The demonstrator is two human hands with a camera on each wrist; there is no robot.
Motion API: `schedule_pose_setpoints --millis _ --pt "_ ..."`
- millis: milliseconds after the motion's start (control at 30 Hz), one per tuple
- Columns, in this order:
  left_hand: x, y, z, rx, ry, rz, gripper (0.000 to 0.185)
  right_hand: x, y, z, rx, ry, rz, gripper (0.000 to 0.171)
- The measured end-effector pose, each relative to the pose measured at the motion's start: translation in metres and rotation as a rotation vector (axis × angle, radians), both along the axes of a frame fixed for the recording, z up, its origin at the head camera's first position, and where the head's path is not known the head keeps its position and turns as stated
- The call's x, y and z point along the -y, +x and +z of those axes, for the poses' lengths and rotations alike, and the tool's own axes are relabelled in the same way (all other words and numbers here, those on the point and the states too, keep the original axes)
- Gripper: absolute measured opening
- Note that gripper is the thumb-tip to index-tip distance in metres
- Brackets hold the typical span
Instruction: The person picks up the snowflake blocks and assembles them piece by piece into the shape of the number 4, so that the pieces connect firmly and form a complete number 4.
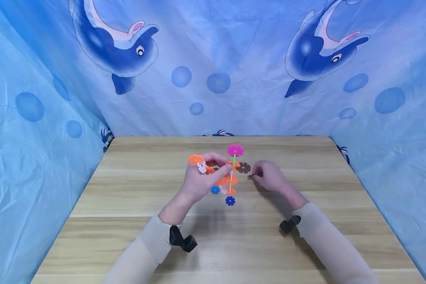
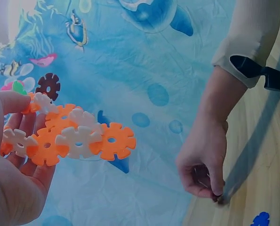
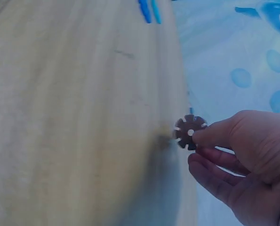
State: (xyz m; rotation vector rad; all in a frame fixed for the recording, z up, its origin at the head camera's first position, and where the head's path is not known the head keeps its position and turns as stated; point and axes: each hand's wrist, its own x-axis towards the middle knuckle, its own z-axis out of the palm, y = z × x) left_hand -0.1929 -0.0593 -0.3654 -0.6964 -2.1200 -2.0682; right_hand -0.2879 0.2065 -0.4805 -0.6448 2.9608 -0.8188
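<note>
My left hand [image 1: 198, 182] holds up a cluster of interlocked snowflake discs [image 1: 224, 173] above the wooden table [image 1: 135, 236]. The cluster is mostly orange and white, with a pink disc [image 1: 235, 150] on top and a brown disc [image 1: 243, 167] at its right. In the left wrist view my left hand's fingers [image 2: 17, 174] curl around the orange and white discs [image 2: 78, 139]. To the right of the cluster, my right hand [image 1: 268, 176] pinches a small brown disc [image 3: 190, 132] between thumb and fingers, low by the tabletop. A loose blue disc [image 1: 230, 200] lies on the table below the cluster.
A blue cloth with dolphins [image 1: 213, 67] hangs behind and on both sides of the table. Black wrist mounts [image 1: 182, 240] sit on both beige sleeves. Bare wood stretches in front of and beside the hands.
</note>
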Motion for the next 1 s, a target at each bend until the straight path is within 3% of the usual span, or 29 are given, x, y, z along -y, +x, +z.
schedule_pose_setpoints --millis 167,300,400,467,700,1000 --pt "0.0 -0.004 0.002 0.006 0.031 0.007 0.012 0.002 0.011 0.029 -0.063 -0.183 -0.052 0.007" --pt "0.001 -0.008 0.002 -0.003 0.017 0.033 0.012 0.008 0.033 0.065 -0.054 -0.547 -0.047 0.012" --pt "0.001 -0.011 0.003 -0.008 0.013 0.057 0.012 0.013 0.051 0.091 -0.062 -0.818 0.03 0.018" --pt "0.002 -0.013 0.003 -0.013 0.023 0.062 0.012 0.016 0.062 0.105 -0.089 -0.915 0.083 0.019" --pt "0.001 -0.014 0.004 -0.001 0.046 0.061 0.012 0.023 0.084 0.128 -0.199 -0.976 0.17 0.018" --pt "-0.001 -0.013 0.001 -0.01 0.013 0.078 0.013 0.023 0.085 0.128 -0.259 -0.961 0.17 0.018"
